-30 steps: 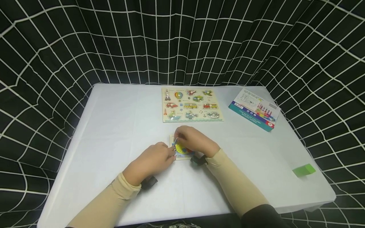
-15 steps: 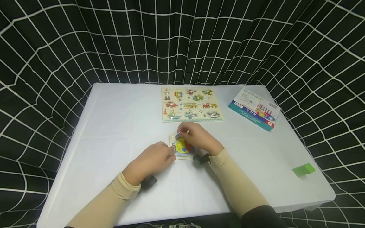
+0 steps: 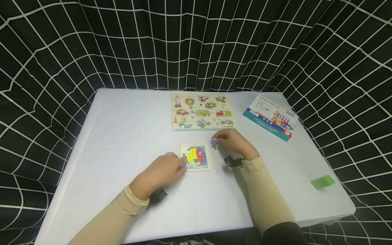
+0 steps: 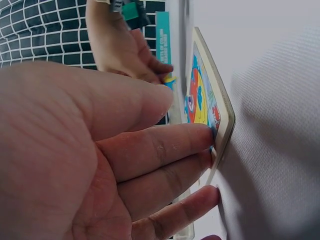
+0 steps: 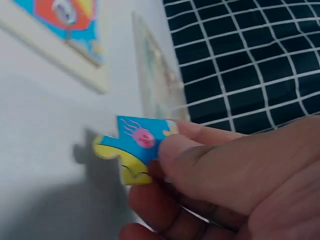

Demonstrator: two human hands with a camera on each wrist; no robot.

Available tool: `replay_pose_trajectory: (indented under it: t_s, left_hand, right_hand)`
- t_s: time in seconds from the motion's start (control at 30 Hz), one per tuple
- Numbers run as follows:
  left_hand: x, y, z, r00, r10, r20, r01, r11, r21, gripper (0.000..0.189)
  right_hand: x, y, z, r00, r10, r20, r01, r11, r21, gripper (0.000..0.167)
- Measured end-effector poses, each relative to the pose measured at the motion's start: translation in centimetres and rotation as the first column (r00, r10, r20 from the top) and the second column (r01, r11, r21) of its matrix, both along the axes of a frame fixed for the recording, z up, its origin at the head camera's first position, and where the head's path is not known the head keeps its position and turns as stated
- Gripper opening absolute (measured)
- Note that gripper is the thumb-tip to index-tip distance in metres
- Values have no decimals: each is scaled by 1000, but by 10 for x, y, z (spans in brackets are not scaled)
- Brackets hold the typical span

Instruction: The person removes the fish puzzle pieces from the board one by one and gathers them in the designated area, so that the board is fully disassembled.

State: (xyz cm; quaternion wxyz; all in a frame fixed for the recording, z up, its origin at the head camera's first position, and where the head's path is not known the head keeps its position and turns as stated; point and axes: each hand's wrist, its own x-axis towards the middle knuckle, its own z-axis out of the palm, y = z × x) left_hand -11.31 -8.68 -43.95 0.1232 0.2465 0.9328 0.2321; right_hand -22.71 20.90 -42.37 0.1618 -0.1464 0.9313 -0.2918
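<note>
right wrist view: fish puzzle [image 5: 65, 32] cut off above, vehicle board [image 5: 156, 75] blurred, puzzle piece [image 5: 132, 142] partly behind thumb [image 5: 190, 162]

Table [image 3: 122, 129] covered with a white cloth [image 4: 280, 100]. Rear centre: a rectangular board puzzle [image 3: 202, 118] of vehicles, lying flat. Nearer the front, apart from it: a smaller, square fish puzzle [image 3: 196, 157] in a pale frame, face up. Rear right: a teal-sided printed box [image 3: 271, 116], set obliquely. Near the right edge: a green block [image 3: 322, 182].

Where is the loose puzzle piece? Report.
In the head view, the loose puzzle piece is pinched in the right hand, near the upper right corner of the fish puzzle.
</note>
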Motion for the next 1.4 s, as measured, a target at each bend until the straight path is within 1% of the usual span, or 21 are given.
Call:
replay_pose_trajectory:
  t_s: [0.07, 0.13, 0.43, 0.57, 0.63, 0.7, 0.73, 0.8, 0.87, 0.93, 1.0, 1.07, 1.2, 1.33, 1.4]
  left_hand:
    - [0, 0, -1, 1000, 5, 0, -5, 1000, -5, 32]
    - [0, 0, -1, 1000, 6, 0, -6, 1000, -9, 32]
    - [0, 2, -2, 1000, 14, 10, -14, 1000, -20, 34]
    - [0, 1, -1, 1000, 17, 10, -16, 1000, -17, 34]
    - [1, 1, -1, 1000, 17, 6, -17, 1000, -16, 34]
    - [1, 1, -1, 1000, 16, 3, -16, 1000, -16, 33]
    - [1, 1, -1, 1000, 16, 2, -16, 1000, -14, 33]
    - [1, 1, -1, 1000, 15, 1, -15, 1000, -14, 33]
    - [0, 1, -1, 1000, 15, 1, -15, 1000, -15, 33]
    - [0, 1, -1, 1000, 14, -1, -14, 1000, -16, 33]
    - [0, 1, -1, 1000, 9, -4, -9, 1000, -15, 33]
    - [0, 1, -1, 1000, 5, -11, -5, 1000, -10, 33]
    - [-1, 1, -1, 1000, -2, -17, 2, 1000, -5, 33]
    - [0, 1, 0, 1000, 1, -14, -1, 1000, -10, 34]
    - [0, 1, 0, 1000, 2, -14, -2, 1000, -9, 34]
  right_hand:
    - [1, 0, -5, 1000, 15, 23, -16, 999, 29, 20]
    - [1, -2, -9, 1000, 18, 24, -19, 998, 53, 20]
    - [4, -15, -16, 998, 6, -69, 4, 991, 136, 13]
    - [7, -19, -19, 991, -13, -131, 37, 983, 181, 9]
    - [9, -23, -20, 982, -15, -190, 54, 978, 202, 9]
    - [12, -30, -20, 970, -9, -244, 59, 978, 200, 13]
    - [13, -34, -19, 964, 3, -266, 50, 980, 190, 14]
    - [17, -46, -16, 956, 54, -287, -7, 987, 162, 18]
    - [21, -59, -14, 957, 125, -261, -94, 987, 127, 21]
    - [25, -70, -12, 957, 194, -217, -175, 979, 102, 23]
    - [29, -79, -12, 954, 241, -175, -226, 969, 104, 23]
    - [31, -83, -13, 952, 261, -158, -244, 962, 123, 22]
    - [31, -88, -14, 953, 261, -154, -239, 959, 150, 22]
    - [29, -93, -12, 959, 254, -121, -233, 958, 164, 26]
    - [27, -96, -11, 963, 250, -96, -230, 955, 187, 27]
